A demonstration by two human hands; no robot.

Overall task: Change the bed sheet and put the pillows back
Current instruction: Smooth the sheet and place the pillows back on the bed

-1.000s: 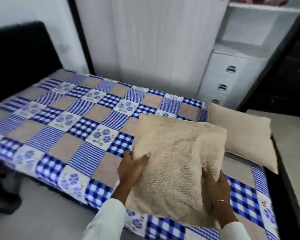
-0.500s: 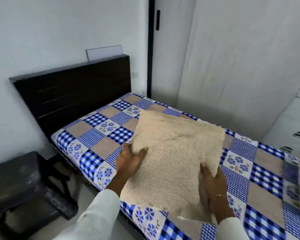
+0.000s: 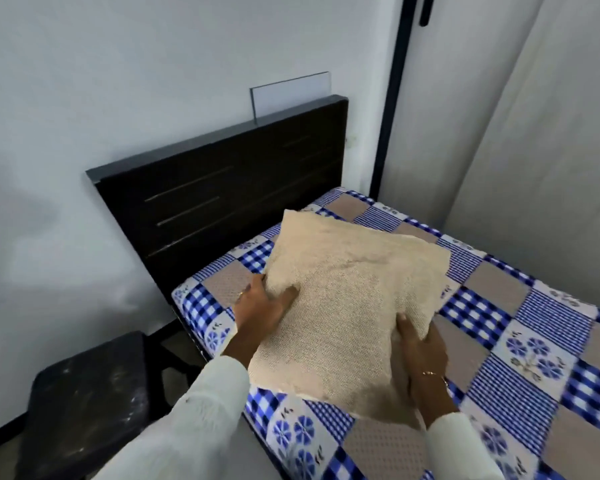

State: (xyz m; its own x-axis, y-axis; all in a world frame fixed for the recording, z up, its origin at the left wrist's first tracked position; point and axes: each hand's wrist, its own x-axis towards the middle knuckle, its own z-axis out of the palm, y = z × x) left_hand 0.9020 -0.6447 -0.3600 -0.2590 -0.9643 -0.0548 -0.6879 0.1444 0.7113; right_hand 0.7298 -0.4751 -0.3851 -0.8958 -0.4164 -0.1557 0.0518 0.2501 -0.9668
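Note:
A beige knitted pillow [image 3: 343, 303] is held above the head end of the bed, close to the dark headboard [image 3: 222, 188]. My left hand [image 3: 260, 310] grips its left edge, thumb on top. My right hand [image 3: 420, 355] holds its right lower edge, fingers curled under. A blue, white and beige patchwork sheet [image 3: 499, 323] covers the mattress. The second pillow is out of view.
A dark stool or side table [image 3: 87, 403] stands on the floor left of the bed. White wall lies behind the headboard. A black door frame [image 3: 392, 98] and pale wardrobe doors [image 3: 541, 133] stand at the far side of the bed.
The pillow has travelled with both hands from the foot end towards the headboard. My view has swung left, so the second pillow and the drawers have left the frame.

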